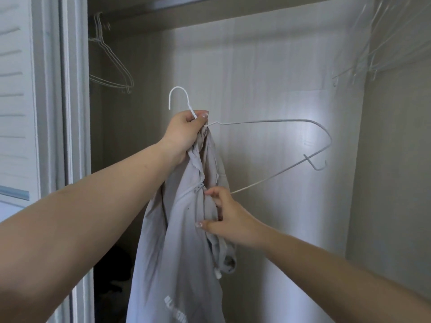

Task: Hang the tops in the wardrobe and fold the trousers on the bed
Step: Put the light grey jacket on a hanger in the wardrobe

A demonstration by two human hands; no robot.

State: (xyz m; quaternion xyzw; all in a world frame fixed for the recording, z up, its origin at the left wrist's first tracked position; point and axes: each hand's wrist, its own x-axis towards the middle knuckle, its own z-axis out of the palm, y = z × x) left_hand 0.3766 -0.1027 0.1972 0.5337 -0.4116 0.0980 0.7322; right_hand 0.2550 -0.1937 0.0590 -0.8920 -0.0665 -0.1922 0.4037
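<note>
Inside the open wardrobe [256,66], left hand [184,134] is gripping the neck of a white wire hanger [268,122] together with the collar of a grey zip top [177,241], which is hanging below. Right hand [229,220] is pinching the fabric beside the zipper. Spare hangers [109,66] are hanging upper left, seemingly from a rail

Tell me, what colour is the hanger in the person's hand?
White. The wire hanger shows best in the head view, gripped at its neck by the left hand.
</note>
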